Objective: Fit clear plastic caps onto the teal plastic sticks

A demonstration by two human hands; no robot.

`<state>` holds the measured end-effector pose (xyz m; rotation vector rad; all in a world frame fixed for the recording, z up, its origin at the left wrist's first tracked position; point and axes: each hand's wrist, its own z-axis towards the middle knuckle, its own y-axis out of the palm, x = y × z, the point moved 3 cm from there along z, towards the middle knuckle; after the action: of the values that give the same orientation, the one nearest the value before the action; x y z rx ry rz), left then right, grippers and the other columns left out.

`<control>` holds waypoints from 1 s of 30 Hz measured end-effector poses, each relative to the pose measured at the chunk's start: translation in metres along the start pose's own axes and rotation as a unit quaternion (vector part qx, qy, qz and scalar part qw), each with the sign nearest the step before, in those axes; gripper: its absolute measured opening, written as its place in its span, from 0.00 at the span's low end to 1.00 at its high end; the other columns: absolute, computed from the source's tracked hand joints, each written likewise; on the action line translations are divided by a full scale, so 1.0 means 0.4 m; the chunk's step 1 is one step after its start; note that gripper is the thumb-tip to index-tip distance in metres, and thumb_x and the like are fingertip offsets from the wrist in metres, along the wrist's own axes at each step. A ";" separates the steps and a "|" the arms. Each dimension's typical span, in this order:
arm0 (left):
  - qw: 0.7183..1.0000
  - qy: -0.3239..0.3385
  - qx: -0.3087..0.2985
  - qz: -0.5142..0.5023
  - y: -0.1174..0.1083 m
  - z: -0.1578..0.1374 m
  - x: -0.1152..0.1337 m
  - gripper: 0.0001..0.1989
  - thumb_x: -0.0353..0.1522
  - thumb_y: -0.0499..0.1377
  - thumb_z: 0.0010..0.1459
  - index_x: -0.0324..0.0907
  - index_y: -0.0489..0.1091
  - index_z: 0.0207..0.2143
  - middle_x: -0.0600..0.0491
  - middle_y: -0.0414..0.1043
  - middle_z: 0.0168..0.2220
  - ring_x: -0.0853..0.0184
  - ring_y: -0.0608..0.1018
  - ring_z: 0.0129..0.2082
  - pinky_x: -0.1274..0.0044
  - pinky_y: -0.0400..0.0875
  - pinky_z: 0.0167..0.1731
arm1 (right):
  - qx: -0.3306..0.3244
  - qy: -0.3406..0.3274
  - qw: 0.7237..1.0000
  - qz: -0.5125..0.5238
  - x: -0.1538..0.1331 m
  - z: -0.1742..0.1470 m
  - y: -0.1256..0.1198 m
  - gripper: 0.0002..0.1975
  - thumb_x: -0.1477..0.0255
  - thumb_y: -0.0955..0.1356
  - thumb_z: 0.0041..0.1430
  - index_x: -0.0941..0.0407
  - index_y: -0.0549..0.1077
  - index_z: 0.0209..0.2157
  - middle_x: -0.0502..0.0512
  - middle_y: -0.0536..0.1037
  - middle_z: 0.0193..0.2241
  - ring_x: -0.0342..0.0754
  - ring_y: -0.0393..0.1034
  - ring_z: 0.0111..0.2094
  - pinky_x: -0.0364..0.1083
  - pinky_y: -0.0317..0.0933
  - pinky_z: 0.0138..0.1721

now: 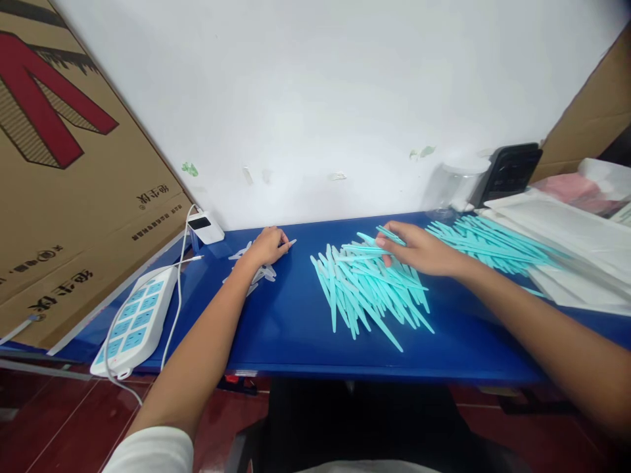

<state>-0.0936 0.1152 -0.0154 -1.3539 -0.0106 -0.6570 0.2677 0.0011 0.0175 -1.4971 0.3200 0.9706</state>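
Observation:
My left hand point(269, 247) is closed in a pinch on a small translucent plastic piece point(292, 242), whose tip sticks out past the fingertips. Several more pieces like it point(266, 272) lie on the blue table beneath and around that hand. Over a loose heap of slim turquoise plastic sticks point(369, 289), my right hand point(411, 248) has its fingers closed around a turquoise stick point(391, 234). Whether it grips one stick or more is unclear, as the fingers cover part of them.
Another turquoise pile point(493, 243) lies to the right beside white sheets point(576, 249). Behind stand a clear jar point(458, 187) and a black object point(510, 171). On the left are a power strip point(140, 318), cables, a small white device point(206, 226) and a large cardboard box point(73, 197).

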 end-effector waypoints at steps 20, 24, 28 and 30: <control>0.867 -0.027 -0.002 -0.498 0.049 -0.043 0.234 0.29 0.48 0.72 0.53 0.36 0.76 0.47 0.35 0.83 0.42 0.53 0.86 0.40 0.67 0.79 0.42 | -0.007 -0.020 0.999 0.037 -0.022 -0.006 0.009 0.17 0.52 0.65 0.67 0.52 0.68 0.38 0.52 0.83 0.30 0.46 0.62 0.24 0.46 0.55 0.27; 0.854 -0.036 0.000 -0.519 0.071 -0.059 0.271 0.27 0.51 0.68 0.57 0.37 0.79 0.46 0.36 0.82 0.47 0.55 0.86 0.43 0.69 0.79 0.42 | -0.009 -0.023 0.998 0.055 -0.026 -0.010 0.018 0.18 0.51 0.67 0.65 0.52 0.70 0.39 0.53 0.82 0.32 0.46 0.63 0.22 0.46 0.54 0.25; 0.861 -0.030 0.015 -0.507 0.085 -0.077 0.303 0.25 0.50 0.68 0.58 0.39 0.83 0.47 0.41 0.83 0.46 0.59 0.84 0.43 0.72 0.77 0.40 | 0.000 -0.019 0.998 0.065 -0.032 -0.014 0.029 0.19 0.50 0.68 0.65 0.52 0.71 0.39 0.50 0.77 0.27 0.44 0.61 0.20 0.46 0.53 0.25; 0.866 -0.028 0.028 -0.499 0.089 -0.082 0.312 0.24 0.49 0.69 0.57 0.40 0.84 0.46 0.44 0.84 0.43 0.60 0.83 0.40 0.73 0.76 0.39 | 0.007 -0.037 0.998 0.060 -0.035 -0.014 0.031 0.20 0.49 0.68 0.64 0.53 0.71 0.38 0.49 0.76 0.27 0.44 0.61 0.22 0.45 0.55 0.26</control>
<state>0.0129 0.0343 -0.0085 -1.2522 -0.8229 -1.4633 0.2525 -0.0112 0.0185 -1.4391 0.3661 1.1134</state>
